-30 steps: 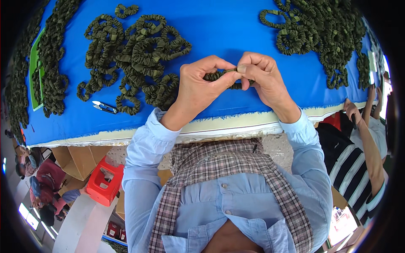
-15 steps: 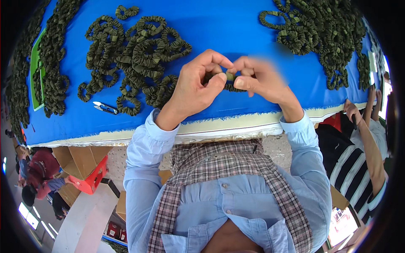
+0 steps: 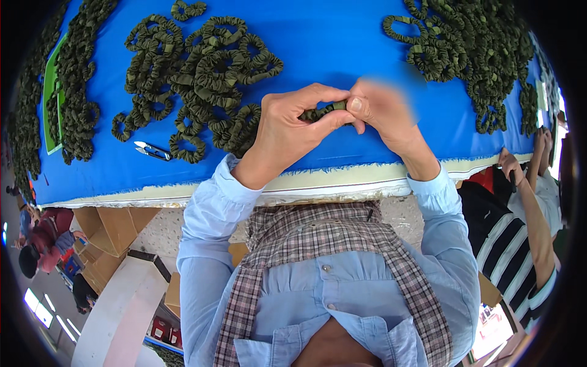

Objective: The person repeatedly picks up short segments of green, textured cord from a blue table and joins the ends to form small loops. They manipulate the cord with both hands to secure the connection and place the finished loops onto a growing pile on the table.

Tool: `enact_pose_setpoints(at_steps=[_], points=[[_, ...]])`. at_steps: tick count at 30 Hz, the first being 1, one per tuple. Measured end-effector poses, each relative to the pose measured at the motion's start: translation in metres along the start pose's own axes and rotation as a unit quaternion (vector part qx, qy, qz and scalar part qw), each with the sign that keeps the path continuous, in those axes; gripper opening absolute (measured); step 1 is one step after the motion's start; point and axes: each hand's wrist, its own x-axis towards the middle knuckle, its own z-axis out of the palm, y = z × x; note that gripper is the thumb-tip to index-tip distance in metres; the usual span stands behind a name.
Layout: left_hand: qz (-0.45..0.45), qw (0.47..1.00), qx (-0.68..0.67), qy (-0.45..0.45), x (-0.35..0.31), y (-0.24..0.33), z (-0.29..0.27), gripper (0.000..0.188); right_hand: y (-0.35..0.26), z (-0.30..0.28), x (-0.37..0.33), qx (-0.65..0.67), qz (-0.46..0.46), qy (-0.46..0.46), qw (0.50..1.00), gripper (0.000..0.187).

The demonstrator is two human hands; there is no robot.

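Observation:
A dark green hair scrunchie (image 3: 323,112) is held between my two hands over the front of the blue-covered table. My left hand (image 3: 284,125) curls around it, with thumb and fingertips pinching its right part. My right hand (image 3: 386,116) meets those fingertips, its thumb and fingers closed on the scrunchie's right end; blur covers part of this hand. Left of my hands lies a loose pile of similar scrunchies (image 3: 211,76). Thread snips (image 3: 153,151) rest on the cloth beside that pile.
A larger scrunchie heap (image 3: 471,52) covers the far right. More scrunchies (image 3: 76,116) lie at the left around a green tray (image 3: 54,92). The table's frayed front edge (image 3: 342,177) is close to me. Another person's hand (image 3: 509,164) is at the right edge; cardboard boxes (image 3: 113,229) stand lower left.
My fingertips have come together on the scrunchie, and its light green part has turned between them. My left hand has shifted slightly down. At lower left, the red object near the boxes has moved away.

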Motion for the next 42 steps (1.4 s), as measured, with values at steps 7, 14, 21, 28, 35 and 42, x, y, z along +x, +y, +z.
enact_pose_setpoints(at_steps=[7, 14, 21, 28, 35, 42], points=[[-0.069, 0.998, -0.008, 0.007, 0.003, 0.006, -0.01, 0.015, -0.013, -0.01, 0.0, 0.018, 0.032, 0.052, 0.998, 0.023], [-0.074, 0.997, -0.019, -0.028, 0.004, 0.003, -0.01, 0.013, -0.007, -0.011, 0.002, -0.021, 0.01, 0.016, 1.0, 0.023], [-0.106, 0.965, -0.202, -0.132, 0.004, 0.001, -0.008, 0.03, -0.009, -0.014, 0.002, -0.051, 0.02, -0.017, 0.998, 0.027], [-0.184, 0.927, -0.31, -0.103, 0.008, 0.001, -0.007, 0.027, -0.011, -0.012, 0.002, 0.059, 0.074, 0.018, 0.995, 0.028], [-0.196, 0.915, -0.336, -0.108, 0.008, -0.002, -0.012, 0.026, -0.009, -0.009, 0.004, 0.107, 0.065, 0.036, 0.991, 0.028], [-0.211, 0.911, -0.344, -0.09, 0.009, 0.001, -0.017, 0.019, -0.007, -0.022, 0.004, 0.136, 0.041, 0.088, 0.986, 0.025]])
